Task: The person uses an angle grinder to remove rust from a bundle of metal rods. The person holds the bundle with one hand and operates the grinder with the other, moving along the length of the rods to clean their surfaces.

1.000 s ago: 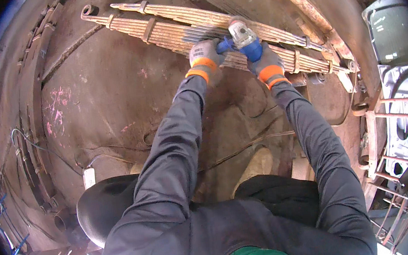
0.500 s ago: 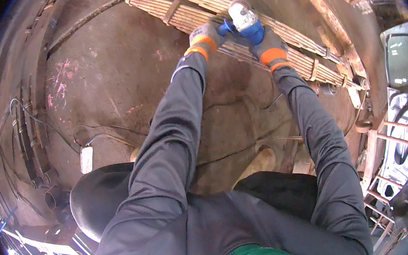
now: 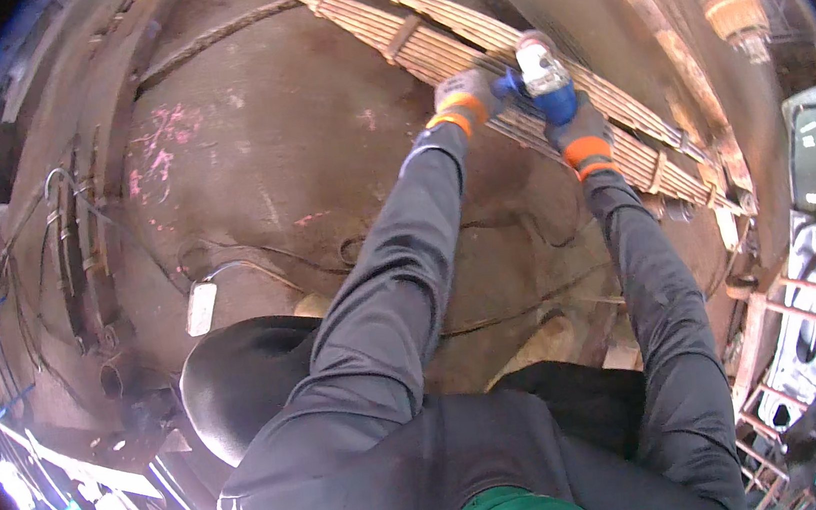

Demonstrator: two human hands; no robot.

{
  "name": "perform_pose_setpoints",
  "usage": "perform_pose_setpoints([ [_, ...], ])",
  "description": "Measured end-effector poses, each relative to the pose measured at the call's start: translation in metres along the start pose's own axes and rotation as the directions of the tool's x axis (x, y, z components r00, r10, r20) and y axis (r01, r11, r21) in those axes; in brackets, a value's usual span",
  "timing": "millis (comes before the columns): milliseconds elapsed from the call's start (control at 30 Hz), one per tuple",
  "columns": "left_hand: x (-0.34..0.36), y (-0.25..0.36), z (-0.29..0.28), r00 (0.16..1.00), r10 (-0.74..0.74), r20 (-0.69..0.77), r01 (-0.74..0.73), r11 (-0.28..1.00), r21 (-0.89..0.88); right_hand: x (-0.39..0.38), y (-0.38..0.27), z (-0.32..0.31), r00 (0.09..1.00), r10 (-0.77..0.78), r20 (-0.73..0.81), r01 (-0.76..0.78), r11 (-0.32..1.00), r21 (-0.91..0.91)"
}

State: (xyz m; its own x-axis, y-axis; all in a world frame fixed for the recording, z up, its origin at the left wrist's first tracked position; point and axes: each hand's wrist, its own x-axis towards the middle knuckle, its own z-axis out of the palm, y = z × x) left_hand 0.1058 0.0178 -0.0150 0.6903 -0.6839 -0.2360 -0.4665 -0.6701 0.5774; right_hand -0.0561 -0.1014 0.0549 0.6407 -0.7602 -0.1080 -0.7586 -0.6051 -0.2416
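Rusty workshop floor (image 3: pixel 251 202) carries a long leaf-spring pack (image 3: pixel 425 47) running diagonally from upper left to lower right, and across it both gloved hands clamp a blue angle grinder (image 3: pixel 541 79), left hand (image 3: pixel 466 97) on its side handle, right hand (image 3: pixel 583 129) gripping the body.

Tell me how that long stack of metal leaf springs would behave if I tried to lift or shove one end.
The leaf spring stack looks heavy for its size: many long steel strips banded together by clamps. It would probably stay stiff rather than sag. Lying flat on the rusty floor, it seems unlikely to roll. The left hand and right hand work a blue grinder on it.
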Motion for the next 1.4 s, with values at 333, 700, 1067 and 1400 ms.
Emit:
perform_pose_setpoints([
  [333, -0.004, -0.006, 0.001, 0.999, 0.03, -0.038, -0.033, 0.997, -0.073, 0.013, 0.004, -0.001, 0.99, -0.14, -0.005, 0.14, 0.99, 0.03],
  [700, 0.008, -0.005, 0.013, 0.998, -0.065, -0.012, 0.065, 0.998, 0.019, 0.007, 0.014, 0.006, 0.995, -0.098, 0.014, 0.097, 0.994, 0.05],
  [1067, -0.003, 0.003, 0.005, 0.999, -0.025, -0.025, 0.025, 1.0, 0.011, 0.001, 0.016, 0.014, 0.997, -0.04, -0.06, 0.04, 0.999, 0.01],
  [1400, -0.004, 0.009, 0.002, 0.997, -0.082, 0.015, 0.082, 0.996, 0.025, 0.007, 0.018, 0.013, 0.991, -0.111, -0.077, 0.111, 0.994, -0.004],
])
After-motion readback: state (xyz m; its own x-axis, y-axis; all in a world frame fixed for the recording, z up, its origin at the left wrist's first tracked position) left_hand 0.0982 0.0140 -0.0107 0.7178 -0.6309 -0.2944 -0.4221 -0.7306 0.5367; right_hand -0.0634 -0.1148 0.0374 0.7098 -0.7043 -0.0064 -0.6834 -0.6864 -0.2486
